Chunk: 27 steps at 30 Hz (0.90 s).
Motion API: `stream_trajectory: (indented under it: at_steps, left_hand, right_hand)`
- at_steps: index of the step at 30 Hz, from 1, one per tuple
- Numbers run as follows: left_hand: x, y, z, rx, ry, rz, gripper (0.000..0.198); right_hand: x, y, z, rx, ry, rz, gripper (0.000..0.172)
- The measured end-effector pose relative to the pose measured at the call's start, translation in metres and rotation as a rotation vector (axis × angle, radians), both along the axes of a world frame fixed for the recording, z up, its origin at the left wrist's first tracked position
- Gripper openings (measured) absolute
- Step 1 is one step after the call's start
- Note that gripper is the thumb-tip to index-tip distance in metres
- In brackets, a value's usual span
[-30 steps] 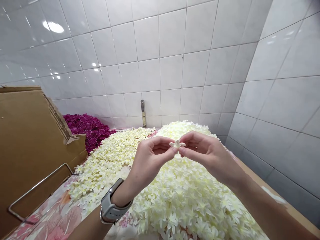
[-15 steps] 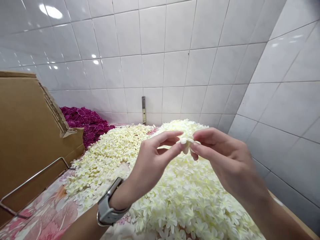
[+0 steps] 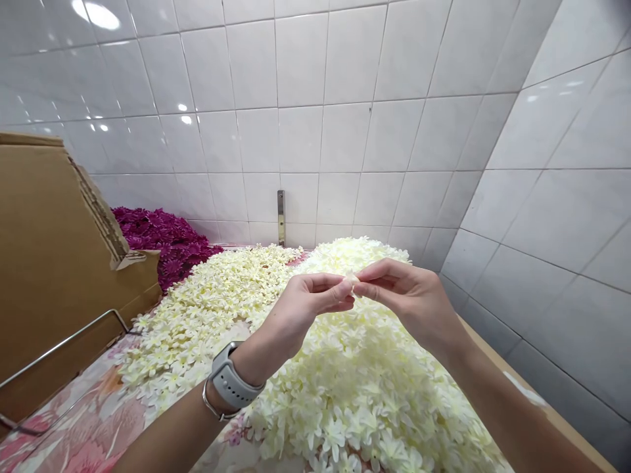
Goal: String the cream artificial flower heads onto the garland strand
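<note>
My left hand (image 3: 300, 309) and my right hand (image 3: 409, 299) meet fingertip to fingertip above a big heap of cream artificial flowers (image 3: 365, 387). Both pinch one small cream flower (image 3: 351, 280), mostly hidden between the thumbs and forefingers. A grey watch (image 3: 231, 383) sits on my left wrist. A flatter spread of the same cream flowers (image 3: 207, 309) lies to the left of the heap.
A pile of magenta flowers (image 3: 162, 243) lies at the back left. A brown cardboard box (image 3: 54, 263) with a metal rod (image 3: 69, 341) stands on the left. White tiled walls (image 3: 345, 118) close the back and right. The tabletop has a floral cloth (image 3: 83, 433).
Both hands have drawn closer together and dropped slightly. The flower, which showed its petals before, is now squeezed nearly out of sight between the fingertips.
</note>
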<state>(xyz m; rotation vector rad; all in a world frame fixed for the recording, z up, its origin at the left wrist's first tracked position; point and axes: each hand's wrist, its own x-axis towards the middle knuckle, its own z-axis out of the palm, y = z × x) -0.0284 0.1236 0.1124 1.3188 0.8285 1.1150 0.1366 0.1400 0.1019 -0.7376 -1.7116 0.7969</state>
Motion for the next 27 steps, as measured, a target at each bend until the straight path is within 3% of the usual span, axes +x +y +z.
stream_trajectory:
  at_steps: [4,11,18,23,27]
  left_hand:
    - [0.003,0.004,-0.002,0.007,0.024,0.055,0.017]
    - [0.004,0.004,0.0,0.008,0.055,0.105,0.016]
    - [0.003,0.013,-0.008,0.001,0.034,0.155,0.014]
    - [0.002,0.015,-0.011,0.023,0.042,0.131,0.016]
    - [0.001,0.017,-0.011,0.029,0.049,0.164,0.016]
  right_hand:
    - [-0.002,0.007,-0.004,-0.083,0.069,0.01,0.023]
    - [-0.002,0.007,-0.003,-0.088,0.035,-0.029,0.022]
    - [0.001,0.013,-0.005,-0.215,0.027,-0.04,0.023]
    - [-0.004,0.009,-0.006,-0.188,-0.064,0.016,0.028]
    - [-0.001,0.014,-0.008,-0.199,0.008,-0.006,0.022]
